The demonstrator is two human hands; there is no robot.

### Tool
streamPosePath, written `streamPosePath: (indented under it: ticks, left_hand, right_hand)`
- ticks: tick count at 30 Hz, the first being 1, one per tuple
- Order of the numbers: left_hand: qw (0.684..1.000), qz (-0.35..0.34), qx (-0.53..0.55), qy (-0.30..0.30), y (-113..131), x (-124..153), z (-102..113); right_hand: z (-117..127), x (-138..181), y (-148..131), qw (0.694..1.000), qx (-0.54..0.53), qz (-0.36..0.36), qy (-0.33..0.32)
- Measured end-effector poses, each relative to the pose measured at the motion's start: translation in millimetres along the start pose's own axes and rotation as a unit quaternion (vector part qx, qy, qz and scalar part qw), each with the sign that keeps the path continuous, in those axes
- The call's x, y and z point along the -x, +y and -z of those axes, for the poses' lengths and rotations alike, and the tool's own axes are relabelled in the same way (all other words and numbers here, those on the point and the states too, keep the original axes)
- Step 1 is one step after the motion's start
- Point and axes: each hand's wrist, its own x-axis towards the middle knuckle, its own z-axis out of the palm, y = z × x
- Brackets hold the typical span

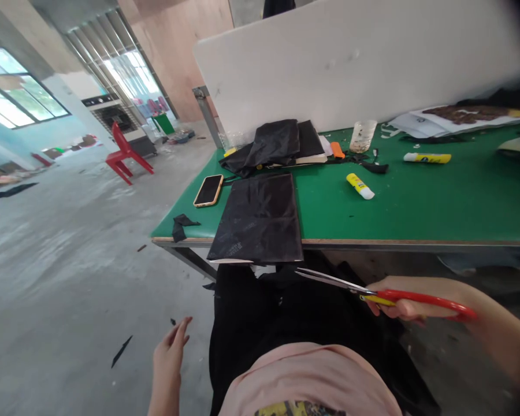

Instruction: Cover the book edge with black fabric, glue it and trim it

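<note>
Grips scissors (389, 295) in the right hand (396, 284), beside a black-covered book (260, 219) on the green table (433, 202). Holds the left hand (170, 344) loosely open, near left.

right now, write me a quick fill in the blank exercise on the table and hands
The right hand holds the ____.
The tabletop is coloured ____.
In the picture, the phone lies to the ____ of the clear cup.
The nearest chair is coloured ____.

Missing words: scissors; green; left; red.
</note>
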Motion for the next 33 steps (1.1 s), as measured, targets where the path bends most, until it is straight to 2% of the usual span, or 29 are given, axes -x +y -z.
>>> streamPosePath:
  ticks: [4, 10, 14, 20, 33]
  left_hand:
    - [0.999, 0.014, -0.021, -0.038, 10, 4, -20]
    - [0.999, -0.023, -0.010, -0.038, 20, 9, -40]
    - [0.998, -0.009, 0.036, -0.053, 16, 15, -43]
    - [0.995, 0.026, 0.062, -0.078, 9, 20, -41]
    - [0.994, 0.029, 0.058, -0.086, 11, 20, -45]
  right_hand:
    - [12, -11, -6, 0.996, -0.082, 0.021, -0.009]
    - [27, -26, -23, 0.991, -0.106, 0.075, -0.037]
    - [34, -31, -31, 0.991, -0.090, 0.090, -0.045]
    - [42, -38, -35, 0.993, -0.059, 0.076, -0.065]
    - [43, -44, -35, 0.985, -0.117, 0.072, -0.107]
